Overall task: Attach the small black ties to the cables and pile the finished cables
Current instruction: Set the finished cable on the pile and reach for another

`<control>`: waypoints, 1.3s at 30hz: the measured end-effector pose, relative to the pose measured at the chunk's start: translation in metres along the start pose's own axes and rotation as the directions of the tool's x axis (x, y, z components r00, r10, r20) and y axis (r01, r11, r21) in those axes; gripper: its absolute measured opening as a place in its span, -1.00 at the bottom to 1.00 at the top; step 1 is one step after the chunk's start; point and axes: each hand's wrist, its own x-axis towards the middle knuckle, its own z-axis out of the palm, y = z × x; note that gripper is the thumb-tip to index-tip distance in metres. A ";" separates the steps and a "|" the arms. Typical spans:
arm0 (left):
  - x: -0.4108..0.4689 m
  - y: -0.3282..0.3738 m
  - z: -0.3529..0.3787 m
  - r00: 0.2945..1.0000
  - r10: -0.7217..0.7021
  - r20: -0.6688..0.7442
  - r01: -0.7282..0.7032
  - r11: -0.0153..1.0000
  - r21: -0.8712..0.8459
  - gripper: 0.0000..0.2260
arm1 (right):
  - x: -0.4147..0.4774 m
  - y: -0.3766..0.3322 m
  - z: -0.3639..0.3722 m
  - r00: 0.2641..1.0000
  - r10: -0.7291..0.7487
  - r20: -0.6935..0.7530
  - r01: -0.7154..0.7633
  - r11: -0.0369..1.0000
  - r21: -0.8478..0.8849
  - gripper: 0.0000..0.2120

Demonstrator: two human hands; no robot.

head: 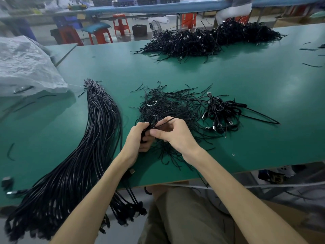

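We observe both hands meeting over the near middle of the green table [246, 81]. Our left hand [139, 138] is curled closed around a small coiled black cable [152, 122], whose loop stands up above the fingers. Our right hand [173, 132] pinches a thin black tie [173, 118] between thumb and forefinger, the other fingers folded; the tie runs from the coil up and to the right. Whether the tie is already wrapped around the coil we cannot tell.

Directly behind and under the hands lies a loose heap of ties [167, 106]. Just to its right sits a small pile of finished cables [221, 113], coiled, with metal connectors showing. To the left, a long bundle of straight cables [84, 152] lies across the table, its plug ends hanging over the near edge. A much larger far pile of coiled cables [211, 39] sits near the far edge. A crumpled plastic bag [26, 66] rests at the left.
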 end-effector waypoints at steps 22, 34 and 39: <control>0.003 -0.005 -0.003 1.000 -0.011 0.015 0.012 0.999 -0.033 -0.69 | -0.007 -0.002 0.006 0.995 -0.092 -0.037 0.080 0.962 -0.259 -0.85; 0.002 -0.003 -0.003 1.000 -0.017 -0.001 0.017 0.998 -0.060 -0.70 | -0.009 -0.006 0.017 0.948 -0.318 0.015 0.227 0.645 -0.730 -0.74; 0.001 -0.001 0.001 0.999 0.038 -0.013 -0.037 0.998 0.058 -0.62 | -0.011 -0.011 0.011 0.942 -0.330 0.067 0.255 0.566 -0.784 -0.78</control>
